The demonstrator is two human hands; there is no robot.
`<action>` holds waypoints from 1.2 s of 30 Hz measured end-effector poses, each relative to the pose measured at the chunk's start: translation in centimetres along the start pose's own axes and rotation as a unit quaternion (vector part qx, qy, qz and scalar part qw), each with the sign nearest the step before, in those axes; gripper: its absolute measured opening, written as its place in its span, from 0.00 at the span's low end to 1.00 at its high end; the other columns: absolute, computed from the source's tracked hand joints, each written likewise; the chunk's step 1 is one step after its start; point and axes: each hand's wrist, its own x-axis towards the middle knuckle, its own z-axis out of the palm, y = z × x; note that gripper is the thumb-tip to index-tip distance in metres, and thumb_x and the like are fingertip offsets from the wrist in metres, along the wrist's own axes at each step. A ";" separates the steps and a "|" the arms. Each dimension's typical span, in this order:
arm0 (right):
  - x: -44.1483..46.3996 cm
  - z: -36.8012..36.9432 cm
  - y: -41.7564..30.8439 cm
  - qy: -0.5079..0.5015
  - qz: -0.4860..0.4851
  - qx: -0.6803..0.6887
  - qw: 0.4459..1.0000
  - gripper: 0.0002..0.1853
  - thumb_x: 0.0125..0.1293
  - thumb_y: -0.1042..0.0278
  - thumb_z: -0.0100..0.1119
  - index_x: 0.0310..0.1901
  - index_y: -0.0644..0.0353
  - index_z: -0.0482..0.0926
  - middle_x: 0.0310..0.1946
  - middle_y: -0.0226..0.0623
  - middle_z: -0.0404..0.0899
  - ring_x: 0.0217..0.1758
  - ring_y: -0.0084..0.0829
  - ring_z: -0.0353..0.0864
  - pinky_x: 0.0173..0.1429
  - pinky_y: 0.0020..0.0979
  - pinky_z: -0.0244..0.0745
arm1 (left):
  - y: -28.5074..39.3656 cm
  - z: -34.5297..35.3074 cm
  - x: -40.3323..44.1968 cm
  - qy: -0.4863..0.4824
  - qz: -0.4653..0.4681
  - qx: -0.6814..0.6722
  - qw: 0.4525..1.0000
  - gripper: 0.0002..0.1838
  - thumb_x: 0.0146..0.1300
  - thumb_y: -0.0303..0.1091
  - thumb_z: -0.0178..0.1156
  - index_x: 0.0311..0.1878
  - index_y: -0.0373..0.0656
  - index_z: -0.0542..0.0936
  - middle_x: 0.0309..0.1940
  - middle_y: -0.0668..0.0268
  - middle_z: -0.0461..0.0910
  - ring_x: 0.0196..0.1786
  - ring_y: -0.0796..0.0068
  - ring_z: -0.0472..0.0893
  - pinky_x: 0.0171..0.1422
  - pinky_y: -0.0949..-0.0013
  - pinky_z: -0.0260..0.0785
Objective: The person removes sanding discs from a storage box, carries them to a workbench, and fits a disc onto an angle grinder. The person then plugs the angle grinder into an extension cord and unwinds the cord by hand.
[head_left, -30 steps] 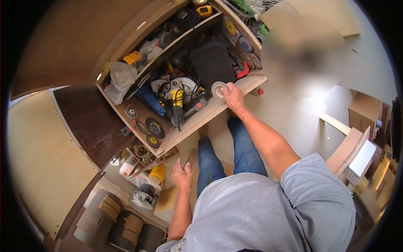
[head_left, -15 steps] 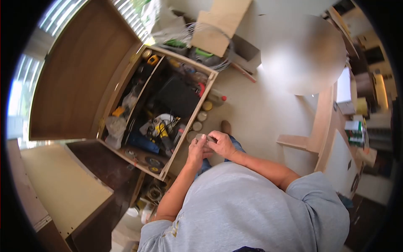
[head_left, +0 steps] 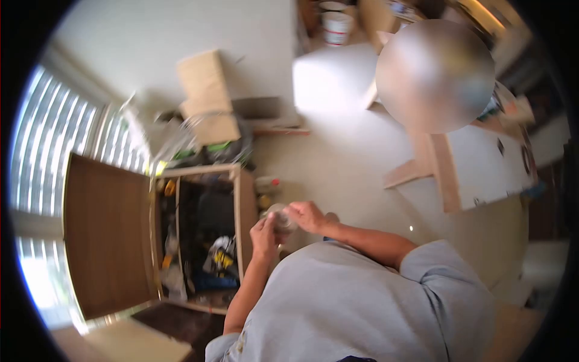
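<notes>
Round disc (head_left: 280, 216) in your grip

The disc is in front of your shirt (head_left: 338, 289). Your left hand (head_left: 263, 238) pinches it. Your right hand (head_left: 307, 217) is at its edge; I can't tell if it grips. Left of them, a wooden box (head_left: 246, 208) stands open.

I have a pale grey, thin, round disc (head_left: 280, 218) of a material too blurred to tell, in front of my body; my left hand (head_left: 263, 236) grips its near left side, and the fingers of my right hand (head_left: 306, 216) are at its right edge. It is held off the floor, partly covered by my fingers; its exact tilt and any markings are unclear.
</notes>
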 end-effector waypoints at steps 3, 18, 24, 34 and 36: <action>0.2 -6.6 0.9 -0.006 -0.002 0.011 1.000 0.21 0.77 0.57 0.56 0.30 0.66 0.72 0.19 0.38 0.63 0.26 0.24 0.60 0.30 0.38 0.64 | 3.0 5.7 0.9 -0.044 -0.036 0.015 0.998 0.26 0.72 0.52 0.63 0.49 0.32 0.82 0.34 0.56 0.86 0.26 0.66 0.87 0.22 0.69 0.78; 5.9 -26.0 9.4 0.092 0.121 0.176 0.972 0.20 0.74 0.49 0.61 0.43 0.62 0.87 0.24 0.25 0.80 0.26 0.16 0.73 0.30 0.26 0.73 | 11.8 27.0 9.7 -0.125 0.031 0.166 0.978 0.22 0.76 0.44 0.56 0.54 0.29 0.81 0.37 0.56 0.86 0.28 0.67 0.87 0.26 0.69 0.80; 10.9 -32.6 8.0 0.178 0.116 0.219 0.953 0.22 0.76 0.52 0.60 0.41 0.68 0.86 0.25 0.28 0.80 0.28 0.18 0.74 0.30 0.28 0.73 | 15.7 31.9 17.0 -0.184 0.056 0.156 0.969 0.18 0.78 0.39 0.55 0.52 0.30 0.82 0.35 0.56 0.86 0.27 0.72 0.85 0.29 0.72 0.79; 23.2 -44.2 4.2 0.311 0.151 0.141 0.928 0.22 0.71 0.52 0.67 0.45 0.69 0.85 0.34 0.32 0.85 0.37 0.19 0.81 0.40 0.24 0.78 | 27.6 41.1 33.2 -0.394 0.156 0.264 0.866 0.13 0.76 0.34 0.57 0.48 0.31 0.83 0.31 0.66 0.84 0.30 0.79 0.81 0.35 0.74 0.76; 25.4 -45.5 4.2 0.366 0.162 0.148 0.904 0.18 0.66 0.57 0.74 0.37 0.68 0.86 0.30 0.30 0.85 0.33 0.17 0.78 0.35 0.22 0.71 | 28.9 42.8 35.1 -0.431 0.173 0.312 0.829 0.13 0.76 0.33 0.58 0.48 0.30 0.83 0.29 0.65 0.83 0.29 0.80 0.80 0.35 0.73 0.75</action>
